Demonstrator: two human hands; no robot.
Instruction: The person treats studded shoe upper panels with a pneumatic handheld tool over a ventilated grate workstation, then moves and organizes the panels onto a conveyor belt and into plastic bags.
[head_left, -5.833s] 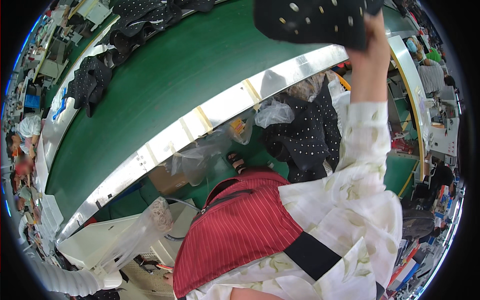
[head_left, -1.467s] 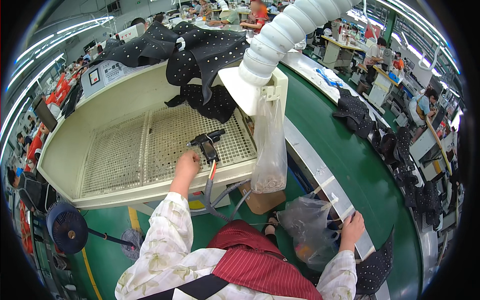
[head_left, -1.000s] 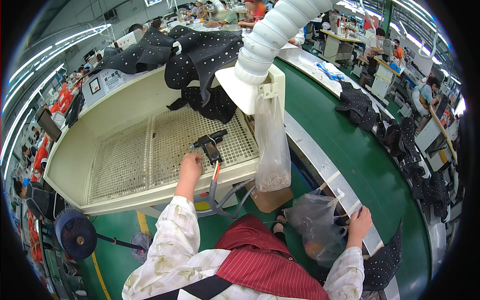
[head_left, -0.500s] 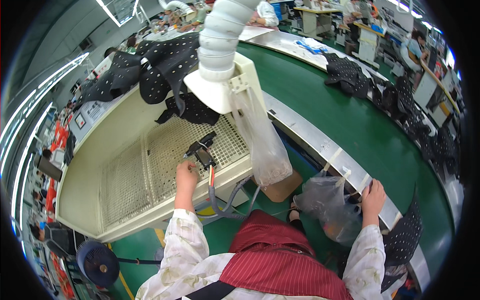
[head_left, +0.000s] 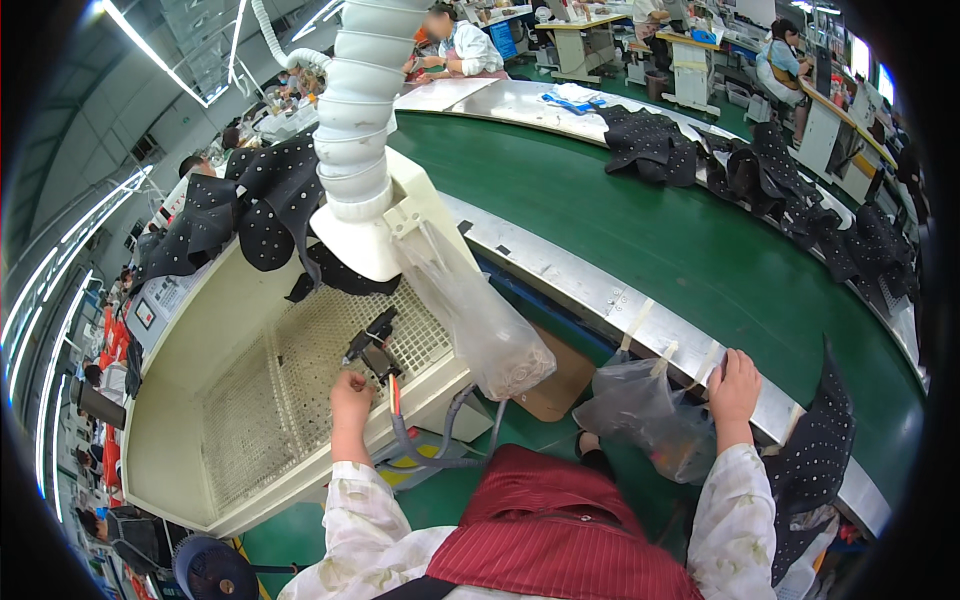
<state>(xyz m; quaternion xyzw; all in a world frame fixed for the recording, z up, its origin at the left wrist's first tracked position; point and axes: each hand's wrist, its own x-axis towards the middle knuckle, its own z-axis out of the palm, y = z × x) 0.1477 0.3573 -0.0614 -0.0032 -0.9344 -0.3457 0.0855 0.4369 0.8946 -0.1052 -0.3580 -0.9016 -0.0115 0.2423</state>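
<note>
My left hand [head_left: 350, 400] is over the front of the cream perforated booth, its fingers curled together; whether a small item lies in them I cannot make out. Just beyond the fingertips, a black spray-gun-like tool [head_left: 370, 340] sits on the booth's grate [head_left: 270, 375], with coloured wires and a grey hose [head_left: 412, 452] running from it. My right hand [head_left: 735, 388] rests with its palm down on the metal edge [head_left: 600, 290] of the green conveyor belt [head_left: 560, 190]. Beside that hand, a clear plastic bag [head_left: 640, 405] is taped to the edge.
A white duct [head_left: 360, 110] and another hanging plastic bag [head_left: 480, 330] are above the booth's right side. Black dotted pieces [head_left: 270, 200] drape over its back; more pieces [head_left: 650, 145] lie along the belt's far side. A blue fan [head_left: 212, 572] stands lower left.
The whole view has shifted, so the booth sits further left and lower. My left fingers look more curled near the tool. My right hand stays on the metal edge.
</note>
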